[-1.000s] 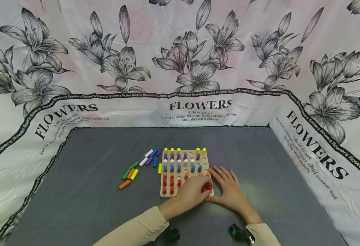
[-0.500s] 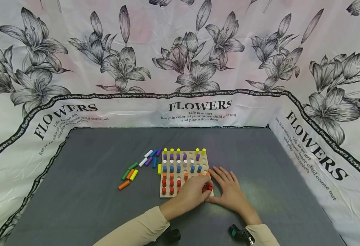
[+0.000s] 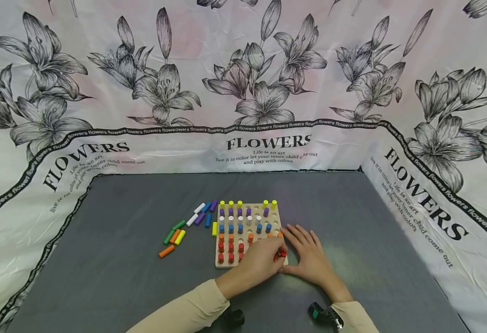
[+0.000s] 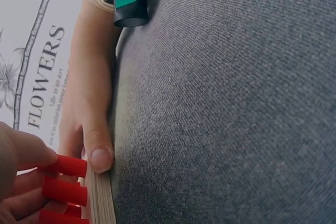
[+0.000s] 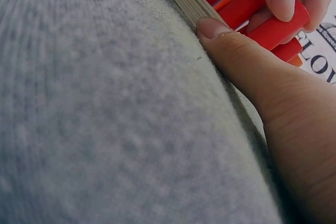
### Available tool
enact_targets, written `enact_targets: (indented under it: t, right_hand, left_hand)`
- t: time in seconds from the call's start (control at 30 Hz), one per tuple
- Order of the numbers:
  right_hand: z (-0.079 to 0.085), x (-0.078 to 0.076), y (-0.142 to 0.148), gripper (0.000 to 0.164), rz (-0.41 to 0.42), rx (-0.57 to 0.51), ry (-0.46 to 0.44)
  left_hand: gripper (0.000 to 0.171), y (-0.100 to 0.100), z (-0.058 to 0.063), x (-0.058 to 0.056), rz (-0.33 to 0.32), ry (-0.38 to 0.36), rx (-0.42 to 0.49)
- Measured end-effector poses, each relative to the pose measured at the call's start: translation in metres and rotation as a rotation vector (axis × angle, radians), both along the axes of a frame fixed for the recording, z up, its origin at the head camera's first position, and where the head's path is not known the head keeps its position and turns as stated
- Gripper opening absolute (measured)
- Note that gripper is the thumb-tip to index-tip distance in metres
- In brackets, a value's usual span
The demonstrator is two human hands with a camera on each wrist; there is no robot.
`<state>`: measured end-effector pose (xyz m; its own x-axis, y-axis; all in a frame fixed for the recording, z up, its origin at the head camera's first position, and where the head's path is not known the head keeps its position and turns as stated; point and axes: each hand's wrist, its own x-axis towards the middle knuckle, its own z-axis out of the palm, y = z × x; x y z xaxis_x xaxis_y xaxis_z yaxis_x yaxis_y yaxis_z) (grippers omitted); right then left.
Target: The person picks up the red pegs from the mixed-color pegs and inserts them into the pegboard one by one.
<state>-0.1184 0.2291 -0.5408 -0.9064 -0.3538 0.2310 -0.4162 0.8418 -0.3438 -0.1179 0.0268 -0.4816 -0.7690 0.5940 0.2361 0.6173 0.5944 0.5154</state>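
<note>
A wooden pegboard [image 3: 226,266] with rows of coloured pegs lies mid-table. My left hand [image 3: 253,261] reaches across its near side, hiding part of the red and orange rows. Between its thumb and fingers it pinches a red peg [image 5: 278,27] standing at the near right corner, also seen in the left wrist view, where more red pegs [image 4: 65,191] line the edge. My right hand [image 3: 310,254] lies spread at the board's right side, fingers extended. Its thumb [image 5: 215,27] presses on the board's near edge, close beside the pinched peg.
Loose pegs lie left of the board: white [image 3: 193,219], purple [image 3: 200,218], blue [image 3: 207,220], green [image 3: 169,237], orange [image 3: 166,251] and yellow [image 3: 180,237]. Another yellow peg [image 3: 214,229] is right beside the board's left edge. Flower-printed cloth [image 3: 176,148] borders the grey table [image 3: 122,208].
The head view shifts very slightly. Both hands keep their places, the left at the red peg and the right at the board's edge.
</note>
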Motion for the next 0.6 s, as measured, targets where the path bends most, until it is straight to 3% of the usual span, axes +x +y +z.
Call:
enact_targets:
  t: [0.4,0.6]
  right_hand:
    - [-0.0017,-0.0005,0.0008,0.102,0.005,-0.007,0.027]
    - [-0.002,-0.0017,0.0012,0.102,0.005,-0.002,0.01]
  left_hand:
    - [0.01,0.0012,-0.0012,-0.0009,-0.02,0.006,-0.006]
    - [0.01,0.0006,-0.0024,-0.0016,0.006,-0.011,-0.025]
